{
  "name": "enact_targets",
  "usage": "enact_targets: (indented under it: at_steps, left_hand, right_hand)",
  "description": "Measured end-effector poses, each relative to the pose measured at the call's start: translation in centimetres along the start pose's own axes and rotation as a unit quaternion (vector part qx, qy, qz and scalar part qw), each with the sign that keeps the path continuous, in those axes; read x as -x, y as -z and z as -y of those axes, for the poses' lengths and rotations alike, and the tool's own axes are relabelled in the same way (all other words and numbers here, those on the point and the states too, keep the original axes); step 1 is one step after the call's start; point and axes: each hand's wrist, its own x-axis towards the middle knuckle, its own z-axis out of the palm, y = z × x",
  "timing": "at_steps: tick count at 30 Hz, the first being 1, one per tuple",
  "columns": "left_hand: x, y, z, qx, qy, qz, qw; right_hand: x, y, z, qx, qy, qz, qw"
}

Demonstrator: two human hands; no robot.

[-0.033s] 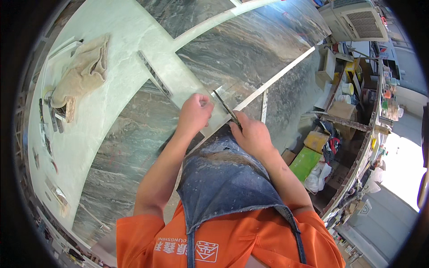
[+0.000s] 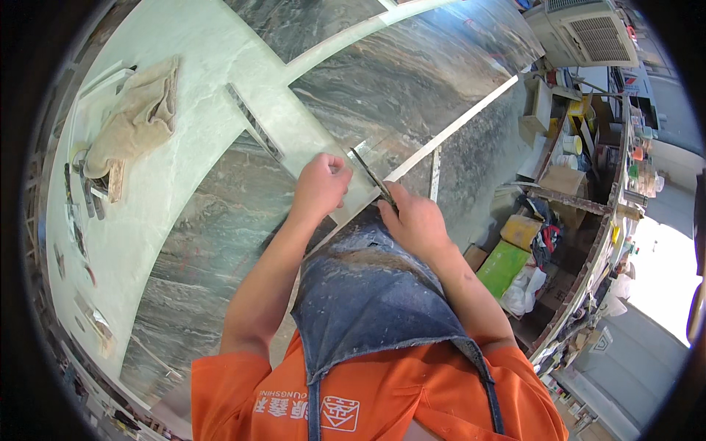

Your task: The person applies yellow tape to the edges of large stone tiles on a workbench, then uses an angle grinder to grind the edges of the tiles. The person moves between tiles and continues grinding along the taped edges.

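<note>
My right hand (image 2: 418,224) is closed round the near end of a thin dark tool, like a narrow file or blade (image 2: 371,172). The tool points away and to the left, over the pale strip of a stone slab (image 2: 309,136). To its left, my left hand (image 2: 322,185) is closed, thumb and fingers curled together above the same pale strip. Whatever those fingers may hold is too small or hidden. Both hands stay in front of the dark apron, close to the slab's near edge.
Dark veined stone panels (image 2: 412,88) lie beside the pale pieces. A beige cloth (image 2: 140,117) rests at the left, near several hand tools (image 2: 88,191). A white strip (image 2: 456,132) runs along the slab's right edge. Beyond stand a cluttered shelf (image 2: 570,195) and a cooler-like machine (image 2: 588,37).
</note>
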Motion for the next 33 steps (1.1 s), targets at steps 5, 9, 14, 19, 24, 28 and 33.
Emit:
enact_targets:
  at_steps: [5,9,14,19,24,28,33]
  left_hand:
    - [-0.4,0.7,-1.2,-0.053,0.011,0.018,0.998]
    - [-0.8,0.7,-1.1,-0.022,0.036,0.024,0.999]
    - [-1.3,1.0,-0.3,0.013,0.032,0.042,0.999]
    - [-1.5,1.0,-0.1,0.02,0.028,0.044,0.998]
    - [-1.0,1.3,-0.8,0.018,0.033,0.05,0.998]
    - [-1.1,1.5,-0.9,0.011,0.042,0.057,0.997]
    - [-1.0,1.7,-0.3,0.054,0.03,0.058,0.996]
  right_hand:
    - [-0.1,-0.2,-0.1,0.019,0.021,-0.015,0.999]
    - [-0.3,0.1,0.3,0.026,0.012,0.0,1.0]
    - [-0.9,-0.7,-0.7,0.029,0.034,-0.01,0.999]
    - [-2.1,-1.2,-0.5,0.062,0.046,-0.013,0.997]
    - [-2.2,-1.4,-0.3,0.109,0.041,-0.023,0.993]
    - [1.4,-1.0,-2.0,0.115,0.017,-0.009,0.993]
    - [7.3,0.5,-5.0,0.047,-0.013,0.006,0.999]
